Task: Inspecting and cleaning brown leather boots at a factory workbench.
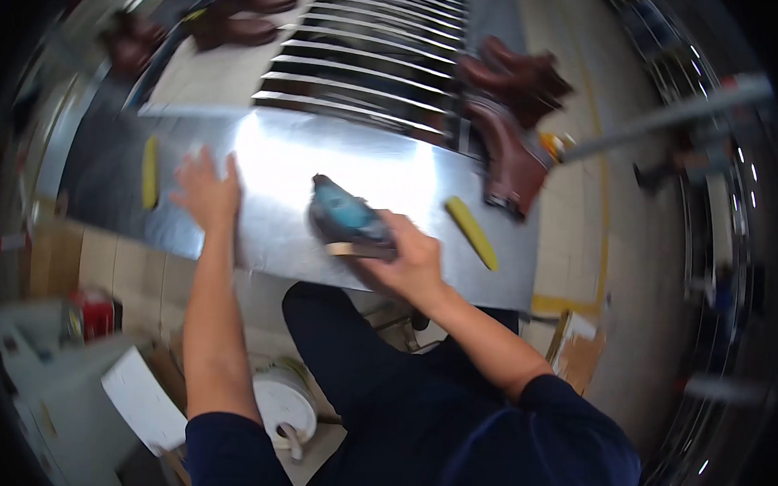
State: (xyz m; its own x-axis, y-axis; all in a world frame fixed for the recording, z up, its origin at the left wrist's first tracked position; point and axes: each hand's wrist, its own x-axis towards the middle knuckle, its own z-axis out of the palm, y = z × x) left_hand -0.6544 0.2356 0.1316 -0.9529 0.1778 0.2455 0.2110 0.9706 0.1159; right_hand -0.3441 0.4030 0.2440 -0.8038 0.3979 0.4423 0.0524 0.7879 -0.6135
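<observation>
My right hand (411, 252) is closed round a dark, roughly shoe-shaped piece (352, 214) with a teal upper face and a tan edge at its near end. Blur hides its exact kind. It is over the middle of the metal table (274, 223), its narrow end pointing away to the left. My left hand (203, 187) has its fingers spread and holds nothing, at the left part of the table; I cannot tell whether it touches the metal. One yellow strip (150, 174) lies left of that hand, and another yellow strip (471, 232) lies right of my right hand.
Brown boots (507, 149) lie at the table's right edge beside a rack of metal rollers (366, 51). More brown footwear (241, 26) is at the far left. Below the table are a white bucket (283, 407) and a cardboard box (579, 352).
</observation>
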